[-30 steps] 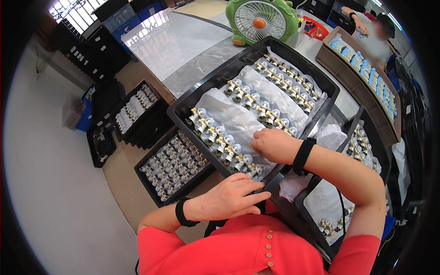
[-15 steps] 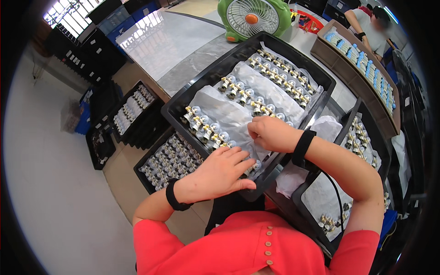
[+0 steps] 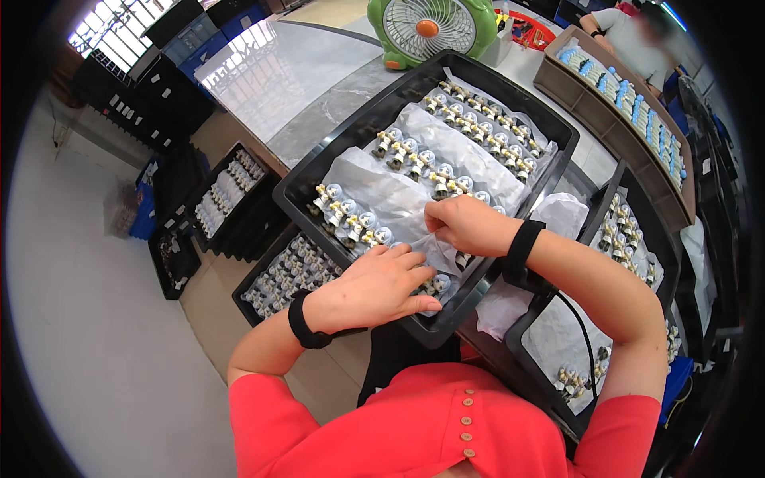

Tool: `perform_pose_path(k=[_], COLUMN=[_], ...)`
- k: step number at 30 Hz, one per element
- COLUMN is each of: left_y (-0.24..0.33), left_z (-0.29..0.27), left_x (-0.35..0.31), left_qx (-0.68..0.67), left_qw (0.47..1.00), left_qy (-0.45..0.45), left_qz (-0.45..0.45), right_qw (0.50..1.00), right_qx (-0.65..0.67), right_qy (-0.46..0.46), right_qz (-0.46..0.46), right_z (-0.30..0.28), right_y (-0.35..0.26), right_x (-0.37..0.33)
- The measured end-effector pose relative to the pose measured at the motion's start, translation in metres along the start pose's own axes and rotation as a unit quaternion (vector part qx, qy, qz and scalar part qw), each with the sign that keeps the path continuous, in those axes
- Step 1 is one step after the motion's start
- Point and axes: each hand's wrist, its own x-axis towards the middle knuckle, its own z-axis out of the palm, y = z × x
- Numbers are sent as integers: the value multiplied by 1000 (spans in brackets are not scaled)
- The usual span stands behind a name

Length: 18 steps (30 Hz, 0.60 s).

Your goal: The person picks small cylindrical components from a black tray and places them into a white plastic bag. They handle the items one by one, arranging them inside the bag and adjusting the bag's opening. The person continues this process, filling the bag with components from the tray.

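Note:
A black tray [image 3: 299,177] lies at an angle in front of me. It holds several rows of small figurines [image 3: 410,155] with clear round helmets and yellow and white bodies, laid on white tissue paper [image 3: 362,187]. Between two rows, the fingers of my right hand [image 3: 468,225] are pinched together on the paper; the fingertips are partly hidden. My left hand [image 3: 381,285] rests fingers apart over the nearest row, at the tray's near edge, and covers some figurines. Each wrist wears a black band.
A green fan [image 3: 430,32] stands behind the tray. To the right are a brown box [image 3: 613,131] of blue and white pieces and another black tray [image 3: 669,255] with figurines and crumpled paper. More filled trays [image 3: 231,191] stand low at left. A person sits at the far right.
The view has shifted slightly. My right hand keeps its pinch at the paper, and my left hand stays over the near row. The person at far right has drawn an arm back.

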Motion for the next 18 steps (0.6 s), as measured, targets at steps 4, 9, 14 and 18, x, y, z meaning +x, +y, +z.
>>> perform_pose_path(k=[4, 9, 14, 18], left_y=[-1, -5, -6, -7], left_z=[-3, -1, -2, -3], left_x=[3, 3, 3, 2], left_qx=[-15, -21, -25, -27], left_qw=[999, 1000, 999, 999], left_qy=[-30, -22, -21, -32], left_qz=[-10, -3, -4, -13], right_qw=[1000, 1000, 999, 1000], right_qx=[1, -2, 1, -10], right_qy=[-5, -16, -29, -22], right_qz=[-2, 7, 14, -1], right_z=[1, -2, -4, -3], right_y=[3, -2, -5, -2], right_x=[0, -1, -1, -2])
